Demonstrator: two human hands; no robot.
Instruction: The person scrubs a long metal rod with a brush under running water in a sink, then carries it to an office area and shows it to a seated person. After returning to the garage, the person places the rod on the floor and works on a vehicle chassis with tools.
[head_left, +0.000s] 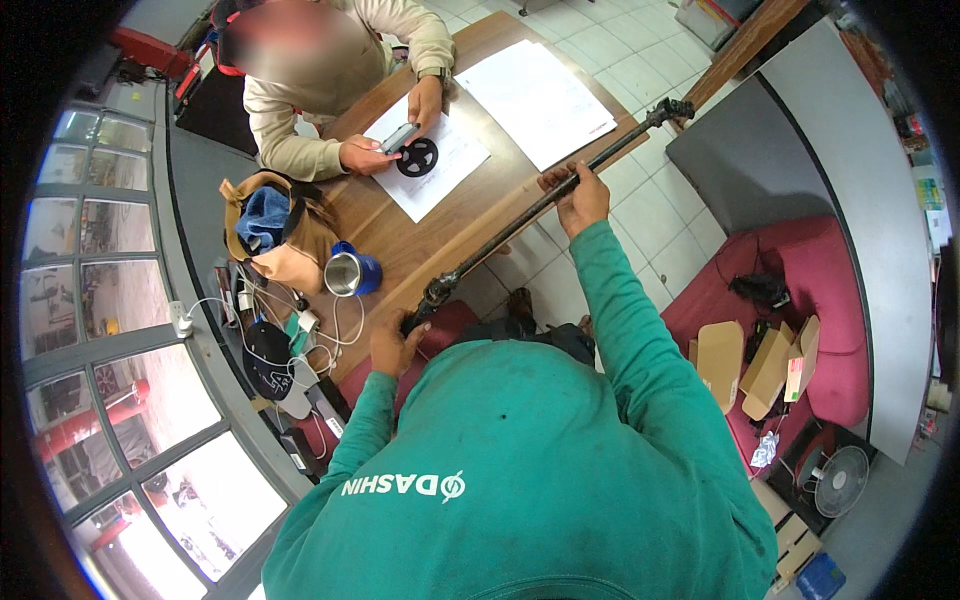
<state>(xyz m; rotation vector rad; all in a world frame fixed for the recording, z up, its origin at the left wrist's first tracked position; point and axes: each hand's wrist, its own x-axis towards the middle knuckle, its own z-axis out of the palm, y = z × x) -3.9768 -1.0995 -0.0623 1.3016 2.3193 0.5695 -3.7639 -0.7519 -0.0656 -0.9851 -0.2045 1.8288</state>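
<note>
Two bare hands in green sleeves hold one long dark metal shaft [515, 228], which has a knobbly joint at each end, two joints in all. Taking twelve as the top of the view, the left hand [395, 345] sits toward eight o'clock, its fingers closed around the shaft's lower end; the nearer joint lies just beside it, at one o'clock from it. The right hand [578, 198] is between one and two o'clock, palm upward, fingers curled about the bar, with the other joint beyond it toward half past one. The shaft therefore slants from the left hand toward two o'clock, passing over the edge of one wooden table [385, 222].

At eleven o'clock, one co-worker [345, 60] in a light top holds one small grey device [398, 138] in two hands, above one black spoked disc [418, 158] on one sheet of paper [450, 180]. One spread of further papers [530, 105] lies near half past twelve. Between nine and ten stand one blue mug [350, 274] and one tan bag [295, 250] with blue cloth inside; one black cap [268, 360] is at half past eight. At three o'clock, open cardboard boxes [720, 362] overlap on one red sofa [835, 285], their number unclear.
</note>
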